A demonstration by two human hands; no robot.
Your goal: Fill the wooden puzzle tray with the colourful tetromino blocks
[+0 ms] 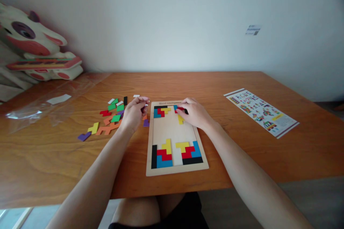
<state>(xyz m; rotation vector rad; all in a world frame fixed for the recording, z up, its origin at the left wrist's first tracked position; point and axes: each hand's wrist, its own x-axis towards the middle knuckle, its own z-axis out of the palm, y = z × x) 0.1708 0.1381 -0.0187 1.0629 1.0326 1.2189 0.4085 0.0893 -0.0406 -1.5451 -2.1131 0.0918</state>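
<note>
A wooden puzzle board [176, 173] lies in front of me, with groups of yellow, red, blue and black pieces in its four corners. Over its upper right corner, my right hand [195, 113] has finger and thumb closed at a red puzzle piece [181, 108]. A yellow piece [181, 119] shows just below the fingers. My left hand [135, 112] is pinched shut beside the board's upper left edge. What it holds is mostly hidden; a small white bit [146, 105] shows at the fingertips. Beneath that hand, a purple piece [146, 123] lies on the table.
Several loose pieces, including a green one [116, 118], an orange one [104, 130] and a yellow one [94, 127], lie scattered left of the board. Clear plastic wrap [51, 105] and a cow-shaped toy keyboard [45, 63] are further left. A printed sheet [262, 112] lies at right.
</note>
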